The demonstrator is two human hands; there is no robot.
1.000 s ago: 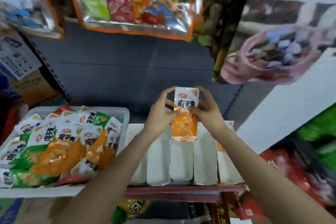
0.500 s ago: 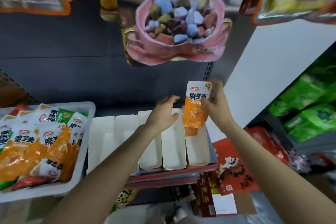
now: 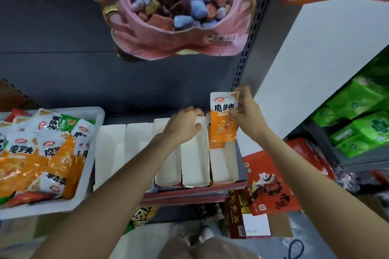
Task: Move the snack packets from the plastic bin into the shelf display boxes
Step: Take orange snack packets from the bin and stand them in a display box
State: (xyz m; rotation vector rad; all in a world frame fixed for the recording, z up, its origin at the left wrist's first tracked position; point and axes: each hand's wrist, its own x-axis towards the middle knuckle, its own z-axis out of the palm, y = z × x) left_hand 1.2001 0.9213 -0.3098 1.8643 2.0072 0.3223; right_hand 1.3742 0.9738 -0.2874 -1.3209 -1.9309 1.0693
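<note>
My right hand (image 3: 246, 112) pinches an orange-and-white snack packet (image 3: 223, 121) by its right edge, upright over the back of the rightmost white display box (image 3: 224, 162). Another orange packet (image 3: 216, 145) stands in that box just behind it. My left hand (image 3: 185, 121) grips the back wall of the neighbouring display box (image 3: 194, 164). At the left, the white plastic bin (image 3: 88, 174) holds several orange, green and red packets (image 3: 42, 153).
Several more white display boxes (image 3: 117, 149) stand in a row on the shelf between the bin and my hands. A pink bag of sweets (image 3: 179, 12) hangs overhead. Red packs (image 3: 271, 185) lie below right, green packs (image 3: 362, 124) on the right shelf.
My left hand let go of the packet and dropped onto the back of the neighbouring box. My right hand carried the packet right and down toward the rightmost box. The view swung right.
</note>
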